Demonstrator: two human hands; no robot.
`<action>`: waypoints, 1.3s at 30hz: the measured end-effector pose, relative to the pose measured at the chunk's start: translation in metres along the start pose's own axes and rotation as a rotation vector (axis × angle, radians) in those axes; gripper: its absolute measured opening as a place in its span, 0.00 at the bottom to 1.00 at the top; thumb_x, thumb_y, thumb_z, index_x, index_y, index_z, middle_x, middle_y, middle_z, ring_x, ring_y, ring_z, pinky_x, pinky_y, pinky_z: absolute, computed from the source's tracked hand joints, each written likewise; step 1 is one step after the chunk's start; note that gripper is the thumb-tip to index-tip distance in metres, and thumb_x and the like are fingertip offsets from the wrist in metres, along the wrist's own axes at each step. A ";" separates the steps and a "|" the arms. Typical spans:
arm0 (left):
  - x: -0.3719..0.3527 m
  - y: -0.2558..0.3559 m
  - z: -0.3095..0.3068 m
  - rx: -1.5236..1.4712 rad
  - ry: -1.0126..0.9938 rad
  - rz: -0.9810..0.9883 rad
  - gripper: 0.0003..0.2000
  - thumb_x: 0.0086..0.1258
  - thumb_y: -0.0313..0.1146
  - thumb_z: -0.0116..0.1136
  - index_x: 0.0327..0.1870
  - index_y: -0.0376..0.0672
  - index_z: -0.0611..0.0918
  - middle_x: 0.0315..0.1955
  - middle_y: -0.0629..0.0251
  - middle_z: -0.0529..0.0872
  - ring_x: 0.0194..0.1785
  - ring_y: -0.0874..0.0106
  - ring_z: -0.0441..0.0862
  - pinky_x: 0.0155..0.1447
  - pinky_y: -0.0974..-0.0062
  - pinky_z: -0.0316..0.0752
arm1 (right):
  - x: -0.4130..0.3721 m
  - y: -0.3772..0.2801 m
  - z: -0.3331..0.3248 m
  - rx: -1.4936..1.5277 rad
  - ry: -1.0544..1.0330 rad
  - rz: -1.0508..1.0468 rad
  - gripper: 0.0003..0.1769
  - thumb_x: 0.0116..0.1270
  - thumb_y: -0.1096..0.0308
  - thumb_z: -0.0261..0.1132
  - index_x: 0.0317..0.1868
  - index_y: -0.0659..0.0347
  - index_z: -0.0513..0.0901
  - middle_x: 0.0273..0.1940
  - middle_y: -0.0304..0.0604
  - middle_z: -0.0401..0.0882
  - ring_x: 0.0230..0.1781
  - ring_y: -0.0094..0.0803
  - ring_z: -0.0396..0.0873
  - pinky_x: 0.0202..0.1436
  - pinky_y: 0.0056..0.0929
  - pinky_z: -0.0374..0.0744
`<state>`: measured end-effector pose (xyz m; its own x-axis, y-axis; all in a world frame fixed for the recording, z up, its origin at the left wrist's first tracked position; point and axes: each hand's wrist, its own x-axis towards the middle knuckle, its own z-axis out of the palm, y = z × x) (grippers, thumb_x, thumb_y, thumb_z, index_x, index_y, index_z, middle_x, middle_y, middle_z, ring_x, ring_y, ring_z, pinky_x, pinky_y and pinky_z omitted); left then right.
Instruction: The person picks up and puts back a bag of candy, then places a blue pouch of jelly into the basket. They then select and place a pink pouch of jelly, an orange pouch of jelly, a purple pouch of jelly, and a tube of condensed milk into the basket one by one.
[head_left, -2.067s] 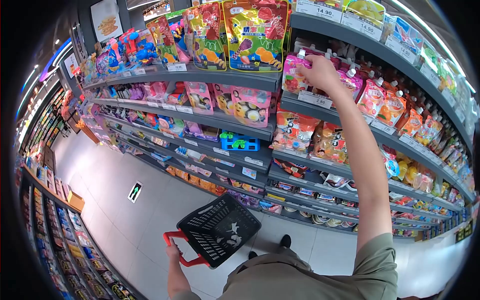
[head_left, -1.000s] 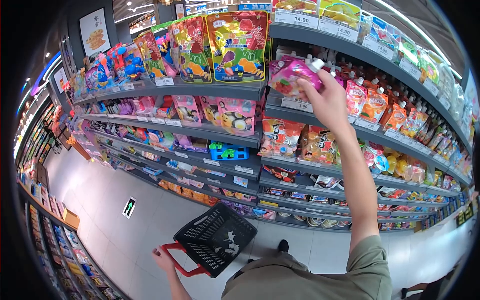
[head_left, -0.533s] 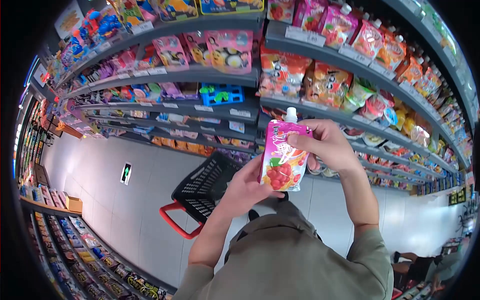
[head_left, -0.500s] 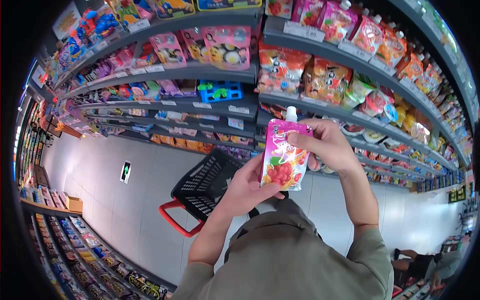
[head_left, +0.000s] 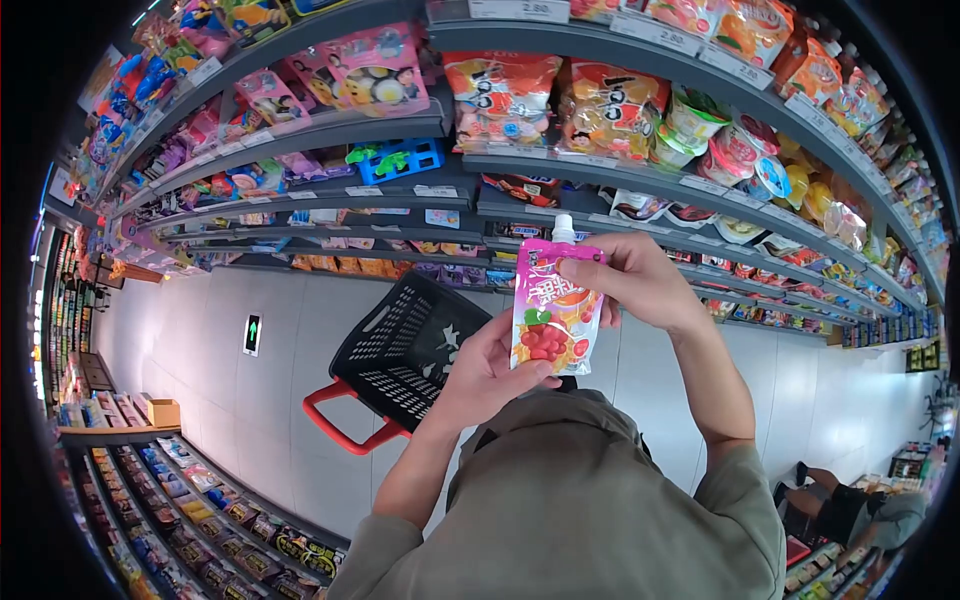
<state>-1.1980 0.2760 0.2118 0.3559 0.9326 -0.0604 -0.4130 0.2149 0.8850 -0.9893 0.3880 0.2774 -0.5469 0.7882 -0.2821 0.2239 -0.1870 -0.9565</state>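
Observation:
In front of my chest I hold a pink and white spouted jelly pouch (head_left: 550,325) with red fruit printed on it. Its white cap (head_left: 564,228) points up, toward the shelves. My left hand (head_left: 490,372) grips the lower left edge, thumb across the bottom front. The upper right edge is pinched by my right hand (head_left: 640,282), its thumb lying on the front near the top. The fingers behind the pouch are mostly hidden.
A black shopping basket (head_left: 400,345) with a red handle (head_left: 345,425) stands on the floor to my left. Ahead are curved-looking shelves (head_left: 600,170) of packaged sweets and jelly cups. Another person (head_left: 870,515) is low at the far right. More shelving (head_left: 200,510) stands lower left.
My view has shifted, so the upper shelves sit higher and further left. The pouch appears slightly more to the left, still in both hands. More of the basket's inside shows.

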 end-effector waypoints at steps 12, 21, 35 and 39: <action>0.027 -0.043 0.049 0.023 0.133 -0.079 0.32 0.72 0.23 0.62 0.74 0.32 0.61 0.59 0.59 0.79 0.59 0.71 0.81 0.54 0.68 0.87 | 0.009 0.047 -0.074 -0.186 -0.110 -0.125 0.23 0.70 0.49 0.70 0.39 0.64 0.89 0.24 0.30 0.77 0.26 0.15 0.71 0.28 0.22 0.68; -0.036 -0.096 0.018 0.012 0.275 -0.216 0.27 0.68 0.26 0.67 0.69 0.38 0.73 0.52 0.63 0.84 0.51 0.75 0.83 0.48 0.75 0.86 | 0.048 0.118 -0.039 -0.364 -0.723 0.029 0.19 0.60 0.58 0.79 0.41 0.65 0.87 0.32 0.35 0.85 0.33 0.18 0.78 0.36 0.23 0.76; -0.238 -0.069 -0.256 1.244 1.106 -0.271 0.16 0.64 0.38 0.71 0.47 0.37 0.85 0.44 0.54 0.88 0.53 0.64 0.85 0.51 0.65 0.81 | 0.144 0.243 0.122 -0.959 -0.388 0.029 0.25 0.51 0.44 0.75 0.28 0.62 0.88 0.25 0.54 0.84 0.29 0.51 0.85 0.38 0.44 0.81; -0.290 -0.103 -0.332 1.625 0.786 -0.548 0.21 0.65 0.51 0.64 0.42 0.39 0.89 0.48 0.52 0.87 0.66 0.57 0.77 0.73 0.55 0.64 | 0.194 0.303 0.166 -1.058 -0.302 0.135 0.27 0.52 0.41 0.74 0.28 0.60 0.89 0.29 0.54 0.87 0.35 0.51 0.87 0.44 0.45 0.83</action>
<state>-1.5368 0.0802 -0.0157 -0.4517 0.8690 -0.2019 0.8533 0.4869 0.1864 -1.1613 0.3866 -0.0794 -0.6083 0.5966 -0.5234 0.7936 0.4483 -0.4113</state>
